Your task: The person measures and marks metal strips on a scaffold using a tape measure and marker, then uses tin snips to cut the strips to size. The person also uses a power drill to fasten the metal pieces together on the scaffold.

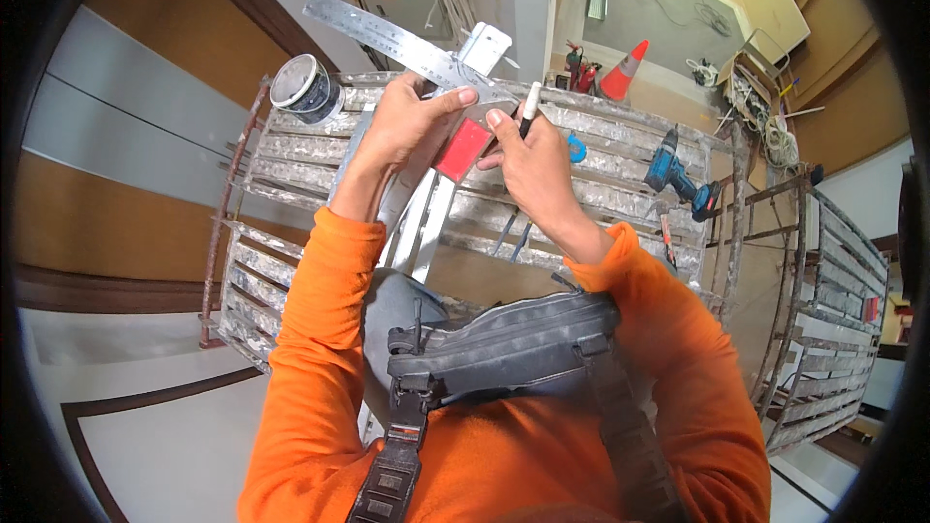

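My left hand (pixel 412 121) is closed on a steel ruler blade (pixel 378 36) with printed marks, its thumb pressed on the near end. A red block (pixel 463 150) sits at right angles below that end; fingers hide whether the two join. In my right hand (pixel 533 160), thumb and fingers pinch a black marker pen (pixel 529 116) with its white end up. The pen is close beside the blade's right end, and its tip is hidden. Under the blade a white metal channel (pixel 486 46) shows, and pale metal strips (pixel 434 223) run from below the red block toward my lap.
Beneath my hands is a paint-spattered slatted platform (pixel 620 189). On it stand a bucket (pixel 306 87) at left, a blue cordless drill (pixel 673 172) at right and a blue item (pixel 576 147). Beyond are a traffic cone (pixel 625 70) and cables (pixel 775 140). A black bag (pixel 504 339) hangs at my front.
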A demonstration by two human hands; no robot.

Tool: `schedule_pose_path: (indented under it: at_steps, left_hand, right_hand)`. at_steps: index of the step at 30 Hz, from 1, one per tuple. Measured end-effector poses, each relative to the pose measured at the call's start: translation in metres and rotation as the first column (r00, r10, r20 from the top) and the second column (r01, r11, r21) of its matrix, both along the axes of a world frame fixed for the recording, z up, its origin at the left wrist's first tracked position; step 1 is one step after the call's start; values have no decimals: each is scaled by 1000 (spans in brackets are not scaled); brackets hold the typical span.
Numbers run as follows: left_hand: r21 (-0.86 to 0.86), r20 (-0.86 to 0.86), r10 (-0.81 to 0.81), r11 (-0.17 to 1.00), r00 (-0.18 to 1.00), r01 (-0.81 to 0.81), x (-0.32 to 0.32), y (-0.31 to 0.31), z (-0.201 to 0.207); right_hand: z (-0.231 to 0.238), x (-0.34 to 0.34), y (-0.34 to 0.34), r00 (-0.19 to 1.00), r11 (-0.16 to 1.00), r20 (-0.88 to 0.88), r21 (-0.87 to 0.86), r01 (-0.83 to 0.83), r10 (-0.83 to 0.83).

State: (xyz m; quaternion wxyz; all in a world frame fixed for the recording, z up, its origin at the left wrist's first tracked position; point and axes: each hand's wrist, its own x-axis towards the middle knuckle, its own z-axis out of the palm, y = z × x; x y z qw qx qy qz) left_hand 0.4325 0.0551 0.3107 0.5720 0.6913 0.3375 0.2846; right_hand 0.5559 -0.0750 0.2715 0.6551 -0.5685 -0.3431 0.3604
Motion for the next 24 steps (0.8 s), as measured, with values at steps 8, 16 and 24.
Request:
schedule_pose_path:
  at_steps: [8,16,24]
  left_hand:
    - [-145,-51,-31,989,998,23,-4,13,-9]
    - [-131,-20,0,991,1000,-3,2,3,-3]
    - [-197,86,-62,977,994,78,2,9,-8]
  right_hand:
    - [0,1,-1,998,999,69,-39,10,-7]
    - [-7,4,3,997,1000,-75,4,-30,30]
    - [-10,7,6,992,998,-109,17,-63,64]
